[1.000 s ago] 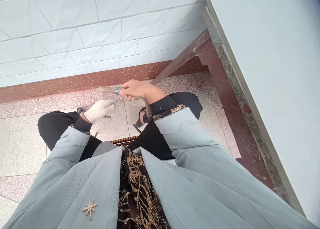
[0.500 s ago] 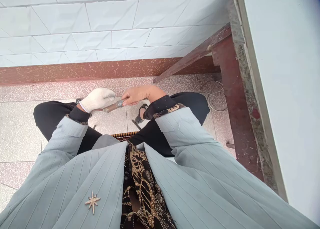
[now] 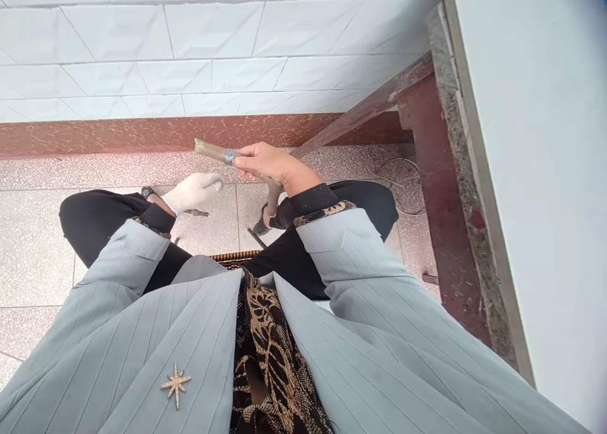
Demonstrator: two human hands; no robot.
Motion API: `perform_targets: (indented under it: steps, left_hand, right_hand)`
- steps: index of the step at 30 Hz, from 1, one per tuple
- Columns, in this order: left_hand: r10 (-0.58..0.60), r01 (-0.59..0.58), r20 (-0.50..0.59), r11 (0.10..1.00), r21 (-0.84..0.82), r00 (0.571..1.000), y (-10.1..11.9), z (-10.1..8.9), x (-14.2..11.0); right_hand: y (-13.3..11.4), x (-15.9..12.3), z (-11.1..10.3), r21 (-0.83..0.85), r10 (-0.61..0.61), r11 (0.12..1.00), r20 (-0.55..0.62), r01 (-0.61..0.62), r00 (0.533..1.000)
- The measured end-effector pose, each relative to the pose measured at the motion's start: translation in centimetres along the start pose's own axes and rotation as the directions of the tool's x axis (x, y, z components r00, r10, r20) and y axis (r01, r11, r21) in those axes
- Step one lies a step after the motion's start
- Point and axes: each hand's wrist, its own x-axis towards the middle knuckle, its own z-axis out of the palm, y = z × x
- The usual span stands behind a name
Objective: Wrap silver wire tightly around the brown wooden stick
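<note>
My right hand [image 3: 263, 162] is bare and closed around a brown wooden stick [image 3: 211, 150]. Coils of metal wire [image 3: 229, 156] bind the stick just beside my fingertips, and its blunt end points left and slightly up. Below my right wrist a bent brown length [image 3: 274, 197] shows, apparently part of the same stick. My left hand [image 3: 192, 192] wears a white knitted glove with a greyish fingertip; its fingers are curled together, lower than the stick's end and apart from it. Under the glove a thin dark brown piece [image 3: 197, 212] pokes out; whether the hand grips it is hidden.
A white tiled wall [image 3: 213, 32] with a red-brown skirting [image 3: 142, 135] stands in front. On the right are a dark red wooden frame [image 3: 434, 187] and a pale tabletop [image 3: 531, 136]. A cable [image 3: 403, 184] lies on the floor near it. My knees spread to both sides.
My right hand has raised the stick, and its end has swung up and away from the glove. My left hand has shifted slightly right and down, baring more of the dark brown piece.
</note>
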Motion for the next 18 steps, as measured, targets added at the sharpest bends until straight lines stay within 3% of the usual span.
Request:
perform_targets:
  steps: [3,5,9,12,15,18]
  left_hand:
    - [-0.039,0.034,0.023,0.979,0.199,0.999,-0.4,0.0,0.2]
    - [-0.056,0.041,0.039,0.948,0.315,0.998,-0.4,0.2,0.3]
    - [-0.008,-0.008,0.038,0.917,0.398,0.999,-0.2,0.0,0.4]
    - [0.009,-0.011,0.008,0.937,0.348,1.000,0.1,-0.8,0.4]
    - [-0.004,0.011,-0.034,0.974,0.225,0.999,0.1,-1.8,0.2]
    - [-0.005,0.008,-0.086,0.999,0.039,0.996,-0.1,-2.3,0.0]
  right_hand:
    - [0.7,1.4,0.4,-0.267,0.070,0.959,-0.101,-0.095,0.992]
    - [1.2,2.3,0.7,-0.471,0.060,0.874,-0.142,-0.121,0.988]
    - [1.9,3.3,1.4,-0.678,0.094,0.730,-0.030,-0.089,0.995]
    - [1.7,3.1,1.6,-0.676,0.155,0.737,0.158,-0.008,0.975]
    - [1.2,2.4,1.1,-0.523,0.192,0.852,0.335,0.013,0.923]
    - [0.8,1.6,0.1,-0.352,0.137,0.936,0.433,0.027,0.891]
